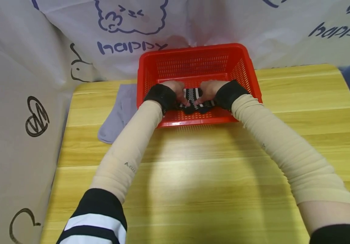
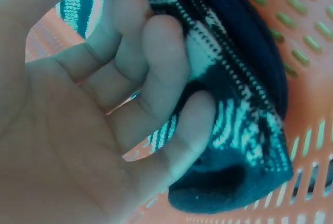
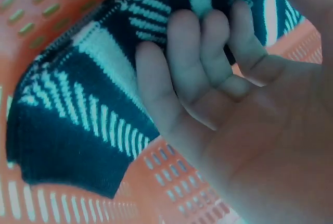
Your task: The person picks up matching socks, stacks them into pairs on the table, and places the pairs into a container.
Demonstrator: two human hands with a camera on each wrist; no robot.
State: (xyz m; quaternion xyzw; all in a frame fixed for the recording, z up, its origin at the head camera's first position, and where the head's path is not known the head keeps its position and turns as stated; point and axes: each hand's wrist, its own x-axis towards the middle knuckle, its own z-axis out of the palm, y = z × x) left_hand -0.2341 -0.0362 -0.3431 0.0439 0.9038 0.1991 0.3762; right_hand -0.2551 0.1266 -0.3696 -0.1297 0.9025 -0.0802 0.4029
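Note:
A dark knitted sock [image 1: 192, 96] with white stripes and slanted patterns lies spread sideways in a red plastic basket [image 1: 193, 49]. My left hand [image 1: 177, 90] holds its left part, the thumb laid over the near side. Gripping the right part is my right hand [image 1: 210, 90], its thumb pointing in toward the other. In the left wrist view the bent fingers [image 2: 164, 41] press on the patterned knit [image 2: 244, 125], which ends in a plain dark edge. The right wrist view shows curled fingertips against the striped fabric [image 3: 99, 62].
Grey socks [image 1: 114, 117] lie flat on the wooden table [image 1: 199, 176], left of the basket and partly behind my left forearm. A white cloth [image 1: 56, 44] with drawings hangs behind and to the left. The basket has slotted walls and stands against the cloth at the back.

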